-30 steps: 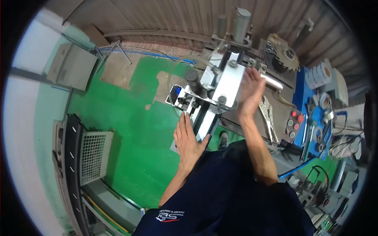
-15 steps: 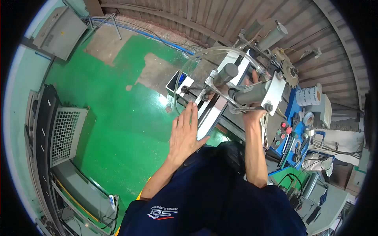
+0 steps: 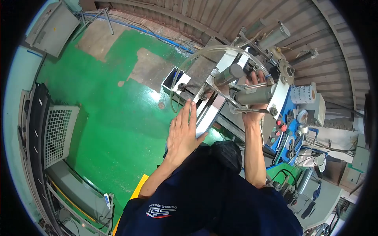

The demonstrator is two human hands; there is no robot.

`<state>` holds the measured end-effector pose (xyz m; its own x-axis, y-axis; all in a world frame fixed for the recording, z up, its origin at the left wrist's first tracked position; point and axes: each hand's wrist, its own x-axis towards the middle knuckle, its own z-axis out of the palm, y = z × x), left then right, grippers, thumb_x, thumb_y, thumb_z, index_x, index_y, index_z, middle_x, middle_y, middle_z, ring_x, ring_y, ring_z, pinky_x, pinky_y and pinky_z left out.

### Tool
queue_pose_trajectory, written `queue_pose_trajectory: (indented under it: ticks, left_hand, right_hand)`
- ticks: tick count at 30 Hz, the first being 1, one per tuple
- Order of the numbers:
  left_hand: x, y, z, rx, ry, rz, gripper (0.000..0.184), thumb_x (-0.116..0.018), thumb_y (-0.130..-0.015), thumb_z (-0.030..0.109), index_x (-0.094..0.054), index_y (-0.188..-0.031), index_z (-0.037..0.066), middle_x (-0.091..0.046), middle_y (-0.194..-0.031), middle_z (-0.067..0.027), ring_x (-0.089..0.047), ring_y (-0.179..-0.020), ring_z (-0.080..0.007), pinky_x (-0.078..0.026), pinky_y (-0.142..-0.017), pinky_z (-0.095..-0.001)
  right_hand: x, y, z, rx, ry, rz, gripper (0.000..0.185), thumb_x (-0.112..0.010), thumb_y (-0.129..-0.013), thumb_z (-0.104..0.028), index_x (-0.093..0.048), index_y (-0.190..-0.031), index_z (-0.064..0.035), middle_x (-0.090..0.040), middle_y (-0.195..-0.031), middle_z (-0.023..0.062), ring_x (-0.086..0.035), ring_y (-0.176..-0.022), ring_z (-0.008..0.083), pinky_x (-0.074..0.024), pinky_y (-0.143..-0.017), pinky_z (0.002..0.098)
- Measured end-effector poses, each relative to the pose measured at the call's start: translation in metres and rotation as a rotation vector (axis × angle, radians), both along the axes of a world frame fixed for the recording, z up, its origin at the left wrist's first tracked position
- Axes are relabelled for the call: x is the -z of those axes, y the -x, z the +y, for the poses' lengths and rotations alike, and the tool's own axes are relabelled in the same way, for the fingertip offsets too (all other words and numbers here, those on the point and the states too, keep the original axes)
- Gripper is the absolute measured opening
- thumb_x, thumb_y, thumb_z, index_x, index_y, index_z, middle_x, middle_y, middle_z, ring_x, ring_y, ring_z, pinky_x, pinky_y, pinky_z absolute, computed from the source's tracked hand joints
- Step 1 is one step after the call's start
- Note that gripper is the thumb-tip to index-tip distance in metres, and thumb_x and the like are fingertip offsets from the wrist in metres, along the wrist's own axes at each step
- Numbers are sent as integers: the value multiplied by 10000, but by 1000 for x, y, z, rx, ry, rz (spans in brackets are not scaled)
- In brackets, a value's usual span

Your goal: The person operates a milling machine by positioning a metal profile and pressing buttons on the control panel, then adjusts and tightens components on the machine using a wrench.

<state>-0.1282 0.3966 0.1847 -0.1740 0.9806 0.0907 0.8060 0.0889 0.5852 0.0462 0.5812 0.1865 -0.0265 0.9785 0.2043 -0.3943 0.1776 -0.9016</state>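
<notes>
Long, straight white profile (image 3: 205, 123), dark-grooved, laid diagonally, crossed by silver metal bracket (image 3: 221, 93). Grey metal cylinder (image 3: 254, 96), capped by flat silver plate (image 3: 278, 98), mounted crosswise at bracket's right.

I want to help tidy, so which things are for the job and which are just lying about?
Probably for the job:
- left hand, at the white bar
- right hand, partly hidden behind the cylinder

Probably just lying about:
- white roll
- grey box, by the wall
</notes>
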Motion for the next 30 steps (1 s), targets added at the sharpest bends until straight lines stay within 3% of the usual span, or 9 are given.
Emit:
queue_pose_trajectory:
  ticks: [6, 8, 11, 18, 23, 26, 30]
  left_hand:
    - [-4, -2, 1, -7, 14, 13, 1066, -863, -742, 282, -258, -1558, -39, -317, -1601, -220, -443, -1381, -404, -435, -1085, -467]
    - [-4, -3, 2, -6, 13, 12, 1067, -863, -740, 280, -257, -1557, -44, -317, -1601, -222, -435, -1389, -405, -434, -1088, -467]
    - [-6, -3, 2, -7, 21, 19, 1072, -864, -736, 277, -255, -1555, -52, -316, -1601, -224, -428, -1396, -407, -431, -1094, -466]
    - [-7, -3, 4, -1, 38, 28, 1063, -858, -733, 264, -259, -1553, -49, -311, -1606, -222, -430, -1391, -412, -434, -1094, -466]
    - [-9, -4, 3, -12, 19, 16, 1072, -863, -720, 287, -268, -1553, -33, -316, -1609, -212, -447, -1375, -415, -440, -1081, -474]
    - [-9, -7, 4, 31, 1, 47, 1068, -863, -717, 308, -284, -1540, -47, -330, -1600, -223, -462, -1354, -428, -447, -1071, -482]
    - [-9, -9, 6, 64, -15, 139, 1030, -835, -751, 338, -298, -1516, -96, -343, -1574, -278, -456, -1339, -460, -428, -1089, -495]
  right_hand:
    - [5, -14, -28, 70, 233, 192, 698, -298, -1056, -579, -364, -1545, -85, -445, -1541, 142, -429, -1414, 309, -360, -1160, 470]
    - [-5, -6, -53, 121, 438, 230, 802, -327, -1008, -714, -386, -1530, -108, -471, -1497, 67, -468, -1331, 253, -356, -1103, 460]
    - [20, -17, -72, 9, 530, 150, 834, -324, -995, -728, -364, -1531, -90, -464, -1493, 105, -432, -1369, 287, -396, -1087, 488]
    - [34, -15, -87, -27, 553, 148, 853, -389, -973, -743, -379, -1499, -72, -480, -1454, 102, -466, -1325, 280, -424, -1050, 506]
    - [42, -21, -83, -9, 585, 136, 823, -338, -981, -739, -427, -1466, -81, -511, -1418, 98, -486, -1293, 273, -420, -1032, 484]
    - [39, -21, -82, 20, 633, 145, 729, -323, -1008, -673, -460, -1434, -98, -531, -1396, 97, -502, -1266, 279, -415, -1026, 480]
    - [32, -20, -80, 69, 728, 146, 801, -242, -1027, -715, -460, -1435, -61, -533, -1384, 106, -496, -1219, 246, -411, -1032, 436]
